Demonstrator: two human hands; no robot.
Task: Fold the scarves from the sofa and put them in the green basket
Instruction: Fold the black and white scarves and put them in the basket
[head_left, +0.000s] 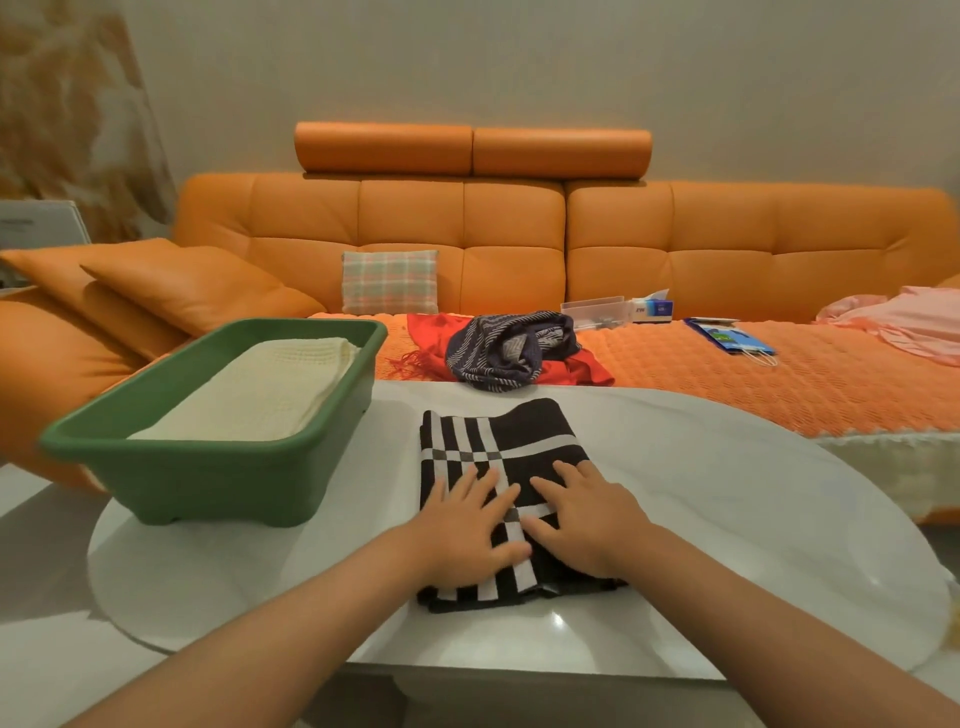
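Orange sofa (519, 234) bearing a crumpled striped scarf (506, 351) over a red scarf (587, 366); white counter (727, 493); green basket (208, 467) holding a folded cream scarf (270, 389); checked scarf (519, 431) folded on the counter beside the basket, pressed by flat, straight-fingered left hand (462, 530) and right hand (587, 519).

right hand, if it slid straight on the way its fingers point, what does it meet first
Beyond the black-and-white scarf under the right hand, bare table; then probably the navy striped scarf on the sofa, depth unclear.
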